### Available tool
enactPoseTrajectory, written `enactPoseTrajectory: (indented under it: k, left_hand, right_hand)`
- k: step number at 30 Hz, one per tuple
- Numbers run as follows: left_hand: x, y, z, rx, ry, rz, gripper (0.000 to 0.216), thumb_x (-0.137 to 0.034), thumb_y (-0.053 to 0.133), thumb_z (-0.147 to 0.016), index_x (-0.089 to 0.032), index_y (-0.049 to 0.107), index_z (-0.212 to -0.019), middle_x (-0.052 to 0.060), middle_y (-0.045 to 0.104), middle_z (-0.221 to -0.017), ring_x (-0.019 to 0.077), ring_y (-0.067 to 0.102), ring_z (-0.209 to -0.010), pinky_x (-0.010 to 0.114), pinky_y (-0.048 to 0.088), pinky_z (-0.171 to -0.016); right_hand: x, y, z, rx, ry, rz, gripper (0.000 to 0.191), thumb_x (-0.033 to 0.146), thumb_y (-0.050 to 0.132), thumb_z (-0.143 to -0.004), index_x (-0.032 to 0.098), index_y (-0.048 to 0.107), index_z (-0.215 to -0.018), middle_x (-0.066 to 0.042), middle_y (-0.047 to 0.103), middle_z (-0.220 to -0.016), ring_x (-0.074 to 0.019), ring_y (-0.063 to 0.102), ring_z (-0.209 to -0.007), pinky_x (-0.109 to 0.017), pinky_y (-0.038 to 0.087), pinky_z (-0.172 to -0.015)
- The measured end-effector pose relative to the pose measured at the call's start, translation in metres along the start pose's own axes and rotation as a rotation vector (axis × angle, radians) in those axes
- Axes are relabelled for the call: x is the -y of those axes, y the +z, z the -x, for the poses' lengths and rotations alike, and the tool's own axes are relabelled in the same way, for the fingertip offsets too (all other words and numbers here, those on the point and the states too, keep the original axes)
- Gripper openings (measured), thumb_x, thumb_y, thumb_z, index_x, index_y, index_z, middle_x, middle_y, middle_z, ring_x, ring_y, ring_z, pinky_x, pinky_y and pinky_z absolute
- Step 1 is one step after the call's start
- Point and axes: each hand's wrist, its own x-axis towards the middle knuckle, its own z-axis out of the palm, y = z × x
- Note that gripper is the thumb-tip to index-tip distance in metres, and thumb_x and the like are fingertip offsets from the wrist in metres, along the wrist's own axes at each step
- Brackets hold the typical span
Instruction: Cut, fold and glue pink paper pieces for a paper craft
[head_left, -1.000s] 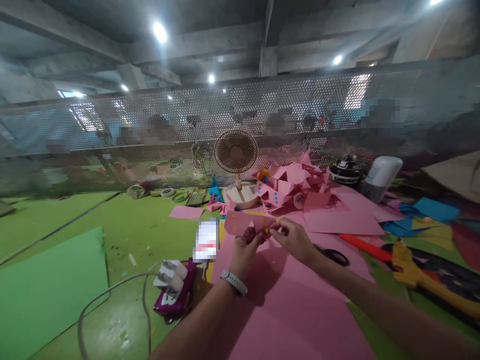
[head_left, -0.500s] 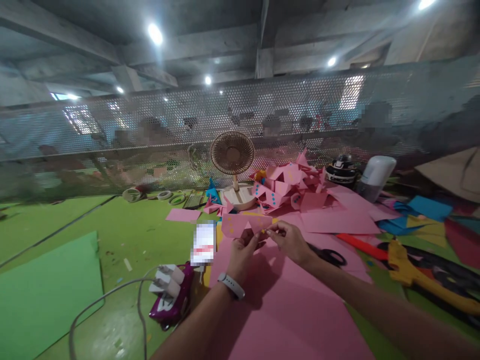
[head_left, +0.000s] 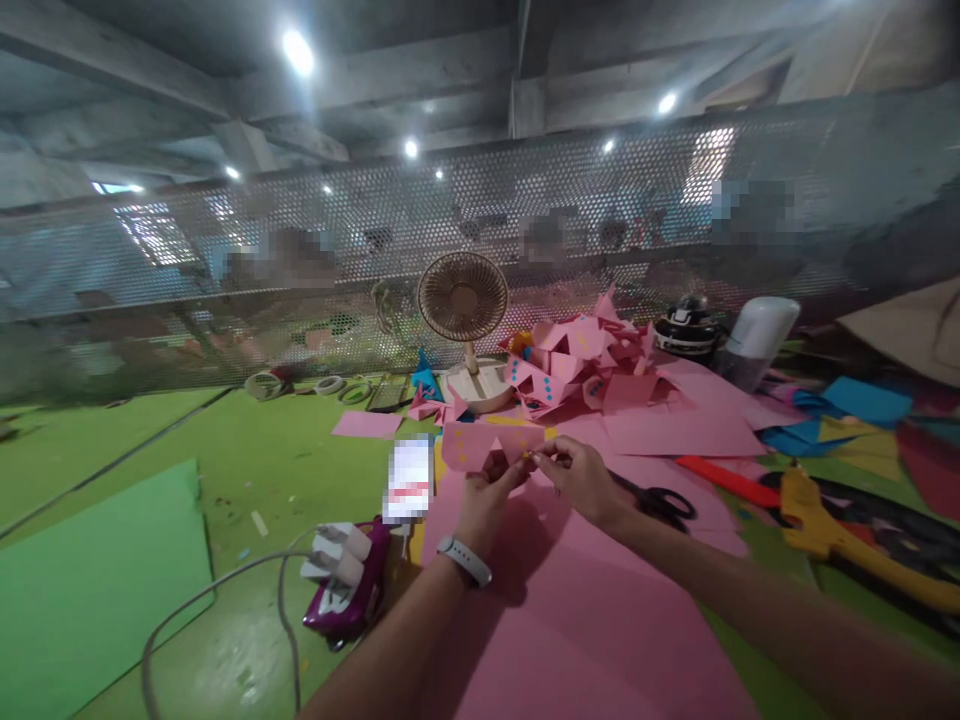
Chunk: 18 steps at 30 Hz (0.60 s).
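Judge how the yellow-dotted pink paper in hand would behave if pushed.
The paper is probably light: it looks thin, and the left hand holds it near its lower edge. It seems fairly stiff, standing up without visible drooping. A firm push would likely bend it, given that thinness.

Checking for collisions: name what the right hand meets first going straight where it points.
Most likely the folded pink paper, right at the fingertips of the right hand; the left hand is so close that it might come first, as depth is unclear.

Fan [head_left: 463, 297] before perforated screen [head_left: 420, 220], purple power strip [head_left: 366, 594] (white plugs [head_left: 345, 556] atop).
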Motion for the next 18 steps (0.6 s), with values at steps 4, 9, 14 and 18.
enactPoseTrajectory:
  k: [4, 9, 14, 18]
  left_hand:
    - [0.0035, -0.0020, -0.0011, -0.003, -0.012, 0.035, 0.033, -0.029, 0.076, -0.063, -0.012, 0.066, -0.089, 0.010, 0.069, -0.091, 0.0225, 0.063, -0.087, 0.033, 0.048, -0.080]
    - [0.0046, -0.0017, -0.0009, -0.003, -0.003, 0.028, 0.031, -0.029, 0.075, -0.065, -0.011, 0.066, -0.088, 0.011, 0.068, -0.090, 0.0221, 0.063, -0.087, 0.035, 0.047, -0.082]
    - [0.0040, -0.0017, -0.0004, 0.006, 0.002, 0.017, 0.029, -0.029, 0.073, -0.068, -0.012, 0.066, -0.091, 0.010, 0.069, -0.092, 0.0220, 0.063, -0.089, 0.034, 0.047, -0.083]
    - [0.0048, -0.0026, -0.0001, 0.007, 0.024, 0.019, 0.027, -0.028, 0.072, -0.069, -0.013, 0.066, -0.090, 0.009, 0.069, -0.092, 0.0214, 0.064, -0.088, 0.034, 0.048, -0.083]
  right_hand:
    - [-0.0012, 0.0005, 0.0009, -0.006, 0.015, -0.020, 0.017, 0.031, 0.054, -0.076, 0.017, 0.063, -0.078, -0.004, 0.066, -0.071, -0.0139, 0.057, -0.054, -0.024, 0.044, -0.049]
    - [-0.0033, 0.0014, 0.0003, -0.013, -0.013, -0.010, 0.016, 0.031, 0.054, -0.076, 0.017, 0.062, -0.075, -0.005, 0.066, -0.072, -0.0150, 0.058, -0.058, -0.024, 0.045, -0.051]
    - [-0.0024, 0.0020, 0.0010, -0.012, -0.015, -0.006, 0.015, 0.030, 0.053, -0.076, 0.017, 0.062, -0.075, -0.004, 0.066, -0.073, -0.0155, 0.058, -0.059, -0.025, 0.045, -0.052]
    - [-0.0006, 0.0021, 0.0021, -0.016, -0.020, 0.008, 0.016, 0.032, 0.053, -0.077, 0.018, 0.061, -0.075, -0.004, 0.066, -0.071, -0.0152, 0.057, -0.057, -0.025, 0.044, -0.051]
